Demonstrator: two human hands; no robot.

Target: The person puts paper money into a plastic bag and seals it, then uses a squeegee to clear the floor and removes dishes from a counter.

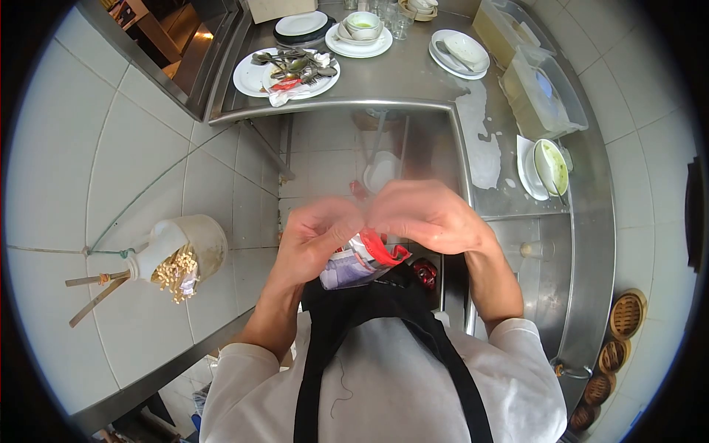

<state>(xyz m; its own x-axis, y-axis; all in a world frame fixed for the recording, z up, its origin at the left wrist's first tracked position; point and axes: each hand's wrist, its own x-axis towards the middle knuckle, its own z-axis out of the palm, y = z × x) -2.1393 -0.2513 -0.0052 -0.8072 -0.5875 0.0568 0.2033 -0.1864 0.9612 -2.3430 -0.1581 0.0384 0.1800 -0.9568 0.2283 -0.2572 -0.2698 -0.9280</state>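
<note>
In front of my black apron, a soft plastic packet [354,269] in purple, white and red hangs below my hands. My left hand [319,232] is closed on its upper left edge, thumb across the front. Fingers curled inward, my right hand [428,215] pinches at the packet's top, close to the red edge. The fingertips of both hands nearly meet and are partly blurred. What lies inside the packet is hidden.
Dirty spoons and forks [295,68] lie on a white oval plate [249,74] at the back left. Stacked bowls [363,26], plates [459,55] and plastic tubs [543,92] line the steel counter [413,81]. A cut jug of chopsticks [210,240] hangs on the left wall.
</note>
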